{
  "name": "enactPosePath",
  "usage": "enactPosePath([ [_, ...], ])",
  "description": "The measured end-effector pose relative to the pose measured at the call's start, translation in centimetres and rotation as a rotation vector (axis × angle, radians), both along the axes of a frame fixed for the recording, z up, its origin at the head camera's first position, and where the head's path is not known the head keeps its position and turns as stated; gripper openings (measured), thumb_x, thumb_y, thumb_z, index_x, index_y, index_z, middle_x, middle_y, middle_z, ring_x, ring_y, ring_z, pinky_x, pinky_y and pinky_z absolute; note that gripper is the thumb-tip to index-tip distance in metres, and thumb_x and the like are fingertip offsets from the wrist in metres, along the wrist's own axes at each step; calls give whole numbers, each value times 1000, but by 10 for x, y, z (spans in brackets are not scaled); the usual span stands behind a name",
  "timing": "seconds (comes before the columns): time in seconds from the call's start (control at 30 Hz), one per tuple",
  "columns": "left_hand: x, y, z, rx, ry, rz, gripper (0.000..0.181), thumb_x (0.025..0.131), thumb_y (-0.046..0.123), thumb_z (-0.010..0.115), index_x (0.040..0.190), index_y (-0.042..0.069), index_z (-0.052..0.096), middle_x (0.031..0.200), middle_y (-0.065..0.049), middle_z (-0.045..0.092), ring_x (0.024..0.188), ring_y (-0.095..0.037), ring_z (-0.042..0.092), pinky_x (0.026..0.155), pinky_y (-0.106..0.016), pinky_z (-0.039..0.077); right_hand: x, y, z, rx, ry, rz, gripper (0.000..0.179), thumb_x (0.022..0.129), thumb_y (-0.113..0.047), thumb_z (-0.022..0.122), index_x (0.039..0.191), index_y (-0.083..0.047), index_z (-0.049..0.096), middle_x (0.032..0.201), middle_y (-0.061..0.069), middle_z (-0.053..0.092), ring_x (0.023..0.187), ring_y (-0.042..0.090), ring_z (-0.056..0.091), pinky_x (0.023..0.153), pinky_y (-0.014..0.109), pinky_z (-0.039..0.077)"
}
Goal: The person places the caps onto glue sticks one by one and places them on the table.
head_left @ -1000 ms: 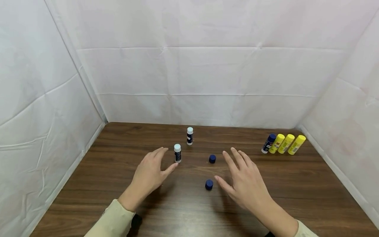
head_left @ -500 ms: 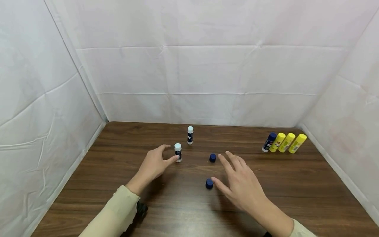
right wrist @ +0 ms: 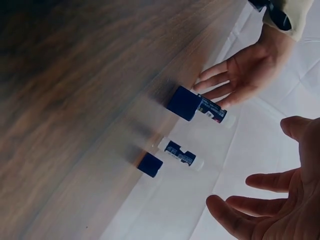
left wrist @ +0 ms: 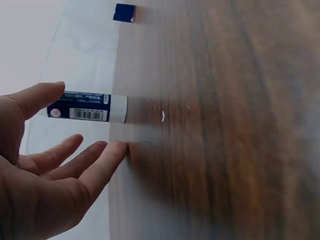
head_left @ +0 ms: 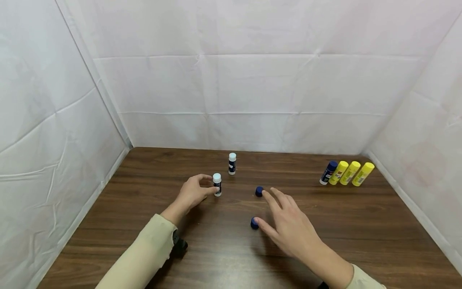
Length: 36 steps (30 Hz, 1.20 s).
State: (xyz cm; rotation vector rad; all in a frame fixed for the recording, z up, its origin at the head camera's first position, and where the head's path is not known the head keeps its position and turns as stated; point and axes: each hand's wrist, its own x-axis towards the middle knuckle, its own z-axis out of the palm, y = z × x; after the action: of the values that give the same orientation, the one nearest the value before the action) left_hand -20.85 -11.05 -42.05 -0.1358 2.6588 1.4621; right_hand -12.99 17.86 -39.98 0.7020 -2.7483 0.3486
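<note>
A navy-labelled glue stick point(head_left: 217, 179) with its white top bare stands upright left of the table's middle. My left hand point(head_left: 190, 193) is around it, thumb at its near side and fingers behind. In the left wrist view a gap shows between the fingers and the glue stick point(left wrist: 87, 107). A second uncapped glue stick point(head_left: 232, 165) stands farther back. My right hand point(head_left: 291, 225) hovers over two navy caps, fingers spread and holding nothing. Its thumb overlaps the nearer cap point(head_left: 254, 225); its index fingertip is beside the farther cap point(head_left: 258, 192).
At the back right, a capped navy glue stick point(head_left: 327, 173) and several yellow ones stand in a row, including one yellow glue stick point(head_left: 362, 175) at its right end. White cloth walls point(head_left: 252, 92) enclose the brown wooden table point(head_left: 223, 261) at the back and sides.
My left hand has moved right and closer around the nearer glue stick. My right hand has shifted left, bringing thumb and index finger to the caps. The glue sticks and caps stay in place.
</note>
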Motion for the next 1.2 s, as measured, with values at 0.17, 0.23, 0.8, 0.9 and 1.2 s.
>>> enactPosePath([
  [0.17,-10,5,-3,66,2,17,57,87,22,83,138,13,60,132,-11,65,121,-31,61,96,-46,54,1,-2,1,-3,-29,7,71,99,-59,54,152,-14,46,152,15,45,132,36,51,91,54,56],
  [0.23,-12,7,-4,102,4,31,56,86,18,84,137,13,61,130,-10,66,116,-29,63,88,-40,57,1,-3,1,-6,-30,8,70,99,-59,55,153,-14,46,152,15,46,132,36,51,92,54,56],
  [0.8,-10,12,-5,159,30,119,43,84,11,84,125,7,70,124,-12,69,103,-23,68,77,-30,59,-7,-9,-7,-14,-53,50,66,99,-50,62,150,-11,49,146,16,51,129,36,54,99,54,52],
  [0.9,-8,14,-4,144,36,121,44,84,13,85,125,8,71,123,-11,70,103,-23,68,76,-30,59,-9,-9,-9,-3,-72,56,64,98,-48,64,149,-11,51,143,15,53,128,34,55,99,52,52],
  [1.2,-3,16,-2,135,58,112,45,85,17,84,127,10,71,123,-10,70,106,-24,67,79,-32,59,-14,-12,-13,61,-175,81,58,96,-42,69,143,-11,57,131,10,62,117,27,62,95,46,54],
])
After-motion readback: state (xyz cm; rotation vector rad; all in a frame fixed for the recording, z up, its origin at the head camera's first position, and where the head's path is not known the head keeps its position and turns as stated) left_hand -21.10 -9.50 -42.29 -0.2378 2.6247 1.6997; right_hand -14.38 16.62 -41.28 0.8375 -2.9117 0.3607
